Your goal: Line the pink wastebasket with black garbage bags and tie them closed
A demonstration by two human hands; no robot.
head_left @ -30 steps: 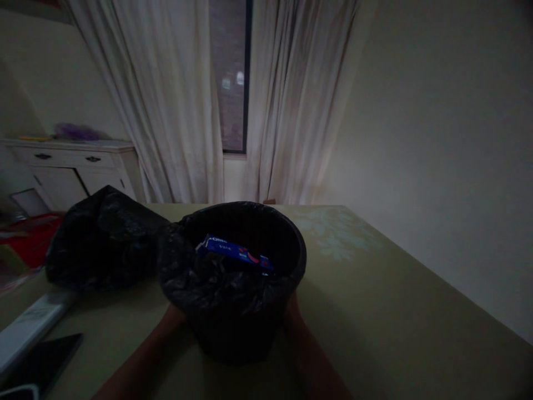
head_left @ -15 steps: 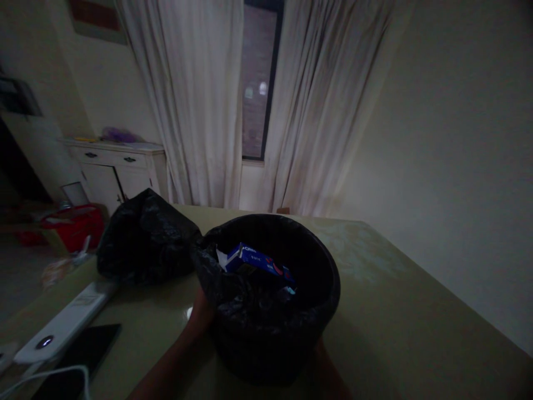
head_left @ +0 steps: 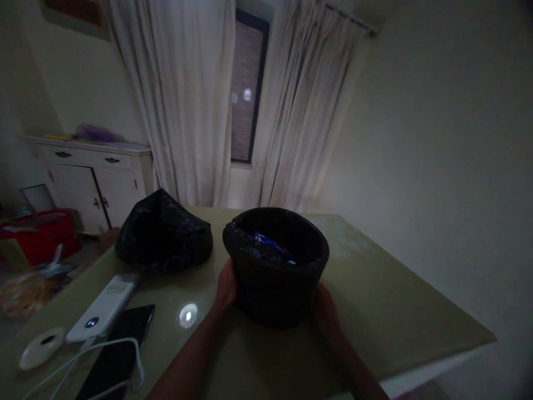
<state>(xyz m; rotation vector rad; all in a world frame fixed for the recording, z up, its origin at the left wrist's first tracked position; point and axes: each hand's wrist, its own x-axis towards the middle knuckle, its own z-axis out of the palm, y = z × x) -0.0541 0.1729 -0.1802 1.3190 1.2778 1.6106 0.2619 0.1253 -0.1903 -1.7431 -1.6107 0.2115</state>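
A round trash bin (head_left: 275, 297) lined with a black plastic bag stands upright on the table, with a blue printed box (head_left: 272, 244) partly visible inside. My left hand (head_left: 227, 284) presses against its left side, and my right hand (head_left: 325, 308) wraps its right side. The far fingers of both hands are hidden behind the bin. Left of the bin, close beside it, sits a black plastic bag (head_left: 166, 239) with its mouth gaping.
On the table's (head_left: 375, 300) left lie a white power bank (head_left: 104, 308), a dark phone (head_left: 120, 350), a white cable (head_left: 139, 361) and a round white device (head_left: 41, 349). A white cabinet (head_left: 79, 183), a red bag (head_left: 45, 236) and curtains (head_left: 187, 100) are beyond.
Held between both hands, the bin has moved farther from me and away from the other black bag. Its box shows less now. The camera view has shifted, revealing more of the table's near part.
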